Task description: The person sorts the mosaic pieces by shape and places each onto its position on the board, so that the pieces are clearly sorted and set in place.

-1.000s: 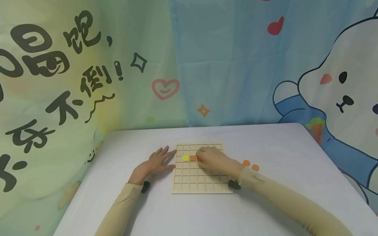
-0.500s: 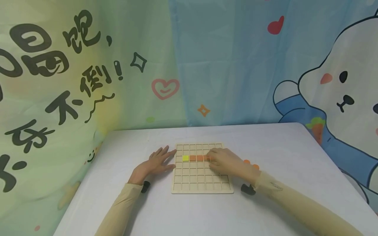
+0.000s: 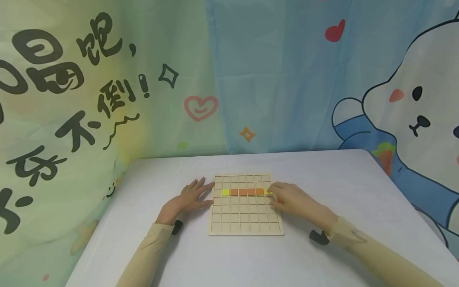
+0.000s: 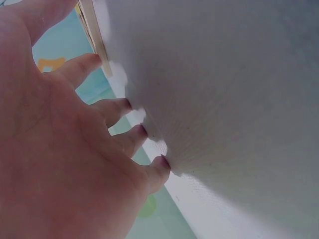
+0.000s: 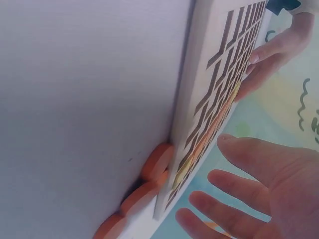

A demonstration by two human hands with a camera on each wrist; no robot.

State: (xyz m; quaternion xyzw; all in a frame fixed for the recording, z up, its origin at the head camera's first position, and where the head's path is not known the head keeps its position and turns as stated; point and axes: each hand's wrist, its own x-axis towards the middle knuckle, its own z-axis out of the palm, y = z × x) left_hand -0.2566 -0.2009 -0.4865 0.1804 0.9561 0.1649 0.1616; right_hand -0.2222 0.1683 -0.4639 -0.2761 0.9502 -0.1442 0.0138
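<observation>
A pale wooden grid board [image 3: 244, 219] lies flat on the table. Along one row sits a yellow square [image 3: 225, 192], then several orange squares [image 3: 242, 192], then another yellow square [image 3: 267, 191] close to the right edge. My left hand [image 3: 191, 196] rests beside the board with spread fingers, index and thumb tips right at its left edge. At the opposite edge, my right hand [image 3: 297, 201] hovers with loosely bent, parted fingers; its fingertips overlap the right yellow square in the head view. The right wrist view shows nothing between those fingers [image 5: 219, 206].
Orange discs [image 5: 139, 197] lie on the white table [image 3: 172, 263] along the board's right side, hidden behind the right hand in the head view. A printed curtain [image 3: 247, 79] hangs behind the table.
My right hand has slid rightward along the row, uncovering the orange squares and part of the right yellow square. It now hides the orange discs in the head view. My left hand stays put.
</observation>
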